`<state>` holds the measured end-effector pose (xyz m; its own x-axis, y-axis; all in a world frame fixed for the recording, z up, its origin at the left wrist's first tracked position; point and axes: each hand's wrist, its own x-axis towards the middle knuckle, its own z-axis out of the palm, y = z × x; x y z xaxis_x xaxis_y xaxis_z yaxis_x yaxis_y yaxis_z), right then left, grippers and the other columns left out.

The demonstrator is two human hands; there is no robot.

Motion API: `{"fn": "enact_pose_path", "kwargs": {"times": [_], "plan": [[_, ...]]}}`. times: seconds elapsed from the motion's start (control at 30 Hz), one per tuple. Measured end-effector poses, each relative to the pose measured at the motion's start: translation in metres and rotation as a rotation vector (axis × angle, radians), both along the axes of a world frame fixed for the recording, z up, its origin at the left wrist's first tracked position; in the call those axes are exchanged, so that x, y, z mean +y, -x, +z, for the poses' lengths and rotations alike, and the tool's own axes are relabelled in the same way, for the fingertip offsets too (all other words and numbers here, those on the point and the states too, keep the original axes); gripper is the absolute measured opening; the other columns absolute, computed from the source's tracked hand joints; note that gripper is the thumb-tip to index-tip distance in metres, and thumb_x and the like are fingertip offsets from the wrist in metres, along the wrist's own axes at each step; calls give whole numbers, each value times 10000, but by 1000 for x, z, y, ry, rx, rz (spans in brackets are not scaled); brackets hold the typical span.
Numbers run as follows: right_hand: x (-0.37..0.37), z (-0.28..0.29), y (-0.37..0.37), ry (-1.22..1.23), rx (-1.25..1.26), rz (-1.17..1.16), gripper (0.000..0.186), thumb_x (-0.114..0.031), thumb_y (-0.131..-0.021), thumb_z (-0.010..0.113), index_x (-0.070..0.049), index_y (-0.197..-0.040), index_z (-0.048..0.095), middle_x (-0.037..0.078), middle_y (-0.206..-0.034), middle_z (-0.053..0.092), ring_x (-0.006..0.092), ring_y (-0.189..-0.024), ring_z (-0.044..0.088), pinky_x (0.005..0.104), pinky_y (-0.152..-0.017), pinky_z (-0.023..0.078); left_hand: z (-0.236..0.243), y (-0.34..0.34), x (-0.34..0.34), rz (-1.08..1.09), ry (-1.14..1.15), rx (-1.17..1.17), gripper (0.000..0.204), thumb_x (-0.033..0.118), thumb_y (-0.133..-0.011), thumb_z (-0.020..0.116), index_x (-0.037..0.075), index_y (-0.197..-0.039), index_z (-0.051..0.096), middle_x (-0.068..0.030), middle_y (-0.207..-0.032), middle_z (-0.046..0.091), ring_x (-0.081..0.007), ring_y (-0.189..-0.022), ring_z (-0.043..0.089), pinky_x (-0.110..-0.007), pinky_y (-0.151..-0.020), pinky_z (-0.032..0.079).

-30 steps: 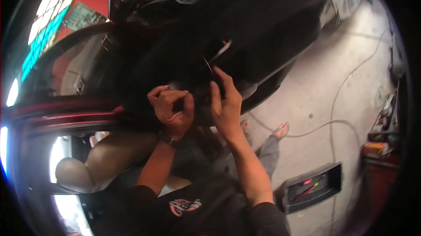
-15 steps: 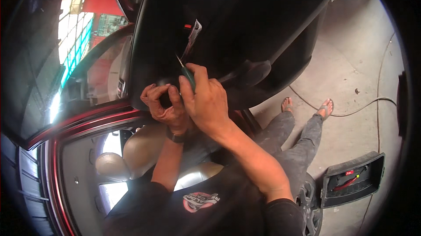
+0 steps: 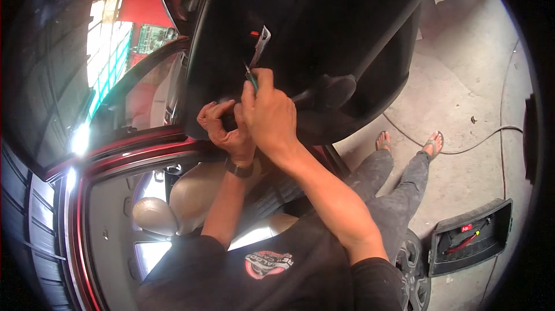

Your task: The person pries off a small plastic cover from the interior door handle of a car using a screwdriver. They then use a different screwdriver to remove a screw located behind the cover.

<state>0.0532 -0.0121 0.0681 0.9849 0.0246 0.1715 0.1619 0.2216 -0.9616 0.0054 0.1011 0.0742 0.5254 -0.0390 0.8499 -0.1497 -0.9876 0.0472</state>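
In the head view, my right hand (image 3: 272, 114) grips a slim tool (image 3: 252, 83) with a green handle, its narrow tip on or just above the black door panel (image 3: 341, 22). The tip lies just below a silver inside door handle (image 3: 261, 44) with a small red piece (image 3: 254, 33) beside it. My left hand (image 3: 225, 129), wearing a dark wristband, is curled beside and partly under my right hand against the panel's lower left part; what its fingers hold, if anything, is hidden.
A maroon car's door frame (image 3: 133, 150) and beige seats (image 3: 196, 189) are at left and below. A black open bin (image 3: 468, 259) with tools lies on the concrete floor at right, near a cable (image 3: 480, 145), a wheel (image 3: 413, 276) and my sandalled feet.
The view has shifted, so the panel's handle sits further left than a second ago. My right hand has moved closer to the handle with the green tool, partly covering my left hand.
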Motion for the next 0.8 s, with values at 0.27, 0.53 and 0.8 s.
{"fn": "enact_pose_path", "kwargs": {"times": [0.27,0.53,0.8], "plan": [[-8,-10,7,-109,0,-46,250,-178,-989,570,8,-1156,556,246,-758,682,437,-726,688,499,-643,523,28,1,-15,87,-347,230,353,153,-879,712,77,-1222,676,-17,-860,656,-229,-966,555,-399,-908,400],[-42,-43,45,-120,-88,-140,271,-193,-988,584,-29,-1202,557,244,-804,683,454,-731,672,529,-632,506,53,-29,-48,159,-570,686,650,146,-964,550,-86,-1520,308,-144,-656,635,-333,-624,640,-477,-671,486],[-59,-43,42,-94,-78,-163,251,-193,-986,597,-35,-1177,563,230,-715,660,443,-686,667,521,-600,494,63,-46,-68,356,-502,841,770,270,-946,512,-186,-1486,209,-257,-674,669,-430,-633,687,-527,-632,567]]}}
